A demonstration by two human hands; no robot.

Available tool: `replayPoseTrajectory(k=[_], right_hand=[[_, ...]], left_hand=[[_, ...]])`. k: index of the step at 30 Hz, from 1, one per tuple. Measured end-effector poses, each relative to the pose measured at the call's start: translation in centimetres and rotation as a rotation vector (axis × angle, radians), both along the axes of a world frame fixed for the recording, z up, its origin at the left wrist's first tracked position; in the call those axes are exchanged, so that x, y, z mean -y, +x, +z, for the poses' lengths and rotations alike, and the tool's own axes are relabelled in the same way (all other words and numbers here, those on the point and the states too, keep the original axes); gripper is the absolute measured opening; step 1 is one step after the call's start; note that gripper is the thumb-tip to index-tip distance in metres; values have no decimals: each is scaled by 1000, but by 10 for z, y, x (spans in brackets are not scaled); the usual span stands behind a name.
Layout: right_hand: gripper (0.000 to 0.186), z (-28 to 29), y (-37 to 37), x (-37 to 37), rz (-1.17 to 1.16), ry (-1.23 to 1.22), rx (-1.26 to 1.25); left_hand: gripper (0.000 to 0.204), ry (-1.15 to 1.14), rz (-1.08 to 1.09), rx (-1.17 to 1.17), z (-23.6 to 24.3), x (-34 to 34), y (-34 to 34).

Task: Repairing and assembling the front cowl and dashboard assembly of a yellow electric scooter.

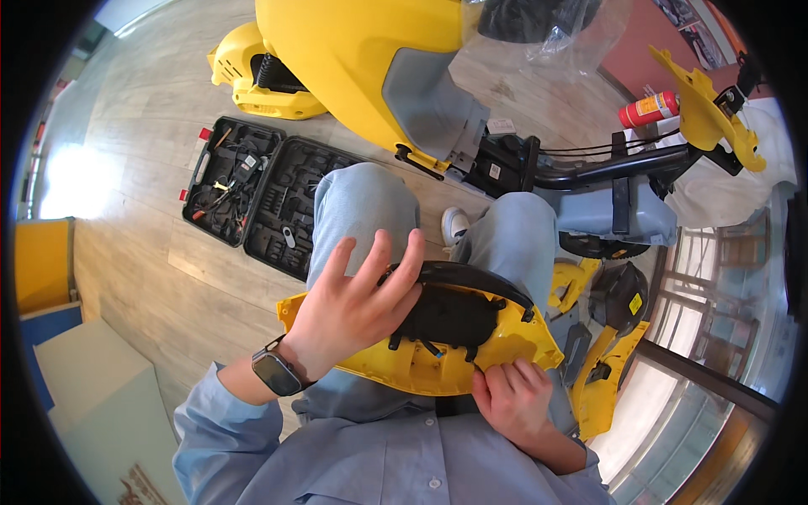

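Note:
Across my lap lies a yellow plastic scooter cover (522,337), its hollow inner side facing up. A black plate (454,316) is fitted inside it, with a curved black rim along the far edge and a short wire end with a blue tip. My left hand (349,303) is over the cover's left part, fingers spread, covering some of it. At the near right edge, my right hand (513,400) has its fingers curled in a pinch, close to a small dark piece. What lies between those fingertips is hidden.
Ahead stands a partly dismantled yellow scooter (345,67) with a black frame tube (606,172). An open toolbox (231,181) is on the floor to the left. More yellow panels (602,404) lie at the right, beside a glass case. A red fire extinguisher (648,109) lies at the far right.

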State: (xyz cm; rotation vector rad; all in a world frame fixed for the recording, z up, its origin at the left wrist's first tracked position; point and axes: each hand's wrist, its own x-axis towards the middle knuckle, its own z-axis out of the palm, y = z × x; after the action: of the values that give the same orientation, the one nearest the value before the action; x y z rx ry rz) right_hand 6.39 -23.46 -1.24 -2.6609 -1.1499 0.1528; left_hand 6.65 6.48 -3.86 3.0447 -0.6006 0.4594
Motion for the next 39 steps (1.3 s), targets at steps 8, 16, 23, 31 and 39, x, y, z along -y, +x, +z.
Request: replayPoseTrajectory(k=[8, 16, 23, 31, 39], right_hand=[[29, -2, -1, -4, -28, 24, -5], [31, -4, -3, -7, 8, 52, 31], [30, -4, -5, -11, -44, 47, 28], [29, -3, 0, -11, 202, -217, 188], [34, 1, 6, -13, 182, -245, 220]], left_hand=[[6, -73, 17, -8, 6, -4, -7], [18, -236, 141, -62, 11, -6, -28], [38, -344, 258, -71, 14, -1, -49], [52, -407, 315, -141, 1, -2, -64], [61, -464, 278, -89, -4, -6, -61]])
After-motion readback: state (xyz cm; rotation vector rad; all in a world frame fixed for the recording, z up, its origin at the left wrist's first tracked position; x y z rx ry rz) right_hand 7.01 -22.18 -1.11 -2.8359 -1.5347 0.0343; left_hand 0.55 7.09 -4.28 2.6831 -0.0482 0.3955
